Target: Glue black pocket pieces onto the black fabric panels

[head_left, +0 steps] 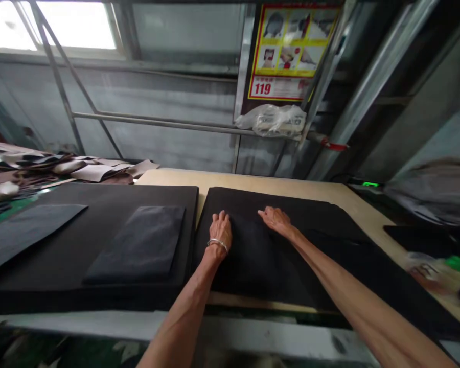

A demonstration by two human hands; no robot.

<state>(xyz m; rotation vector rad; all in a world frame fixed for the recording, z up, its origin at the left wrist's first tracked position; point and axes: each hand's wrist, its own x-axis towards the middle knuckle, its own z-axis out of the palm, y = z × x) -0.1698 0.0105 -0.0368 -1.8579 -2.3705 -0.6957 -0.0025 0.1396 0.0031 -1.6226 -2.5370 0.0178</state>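
Left hand (pixel 220 231): open, palm down, fingers slightly spread on the black sheet (pixel 230 202); we see no grip, and we read the flat hand as steadying the sheet rather than lifting it.

Right hand (pixel 276 221): open and flat, fingers together and pointing toward the left hand, holding nothing; we cannot tell how hard it presses.

Black sheet: lies flat on the pale wooden tabletop (pixel 276 188), directly under both hands; the broad, level surface gives it even support. Its material cannot be settled from this view.

Silver bangle (pixel 218 244): worn on the left wrist, just behind the hand.

Adjacent stack: dark sheets (pixel 42 240) lie just left of the hands, with a smaller dark panel (pixel 136 245) on top; we take this separation as keeping the two stacks distinct.

Background: leather offcuts (pixel 80 171) are heaped at far left, beyond the dark sheets, away from the hands.
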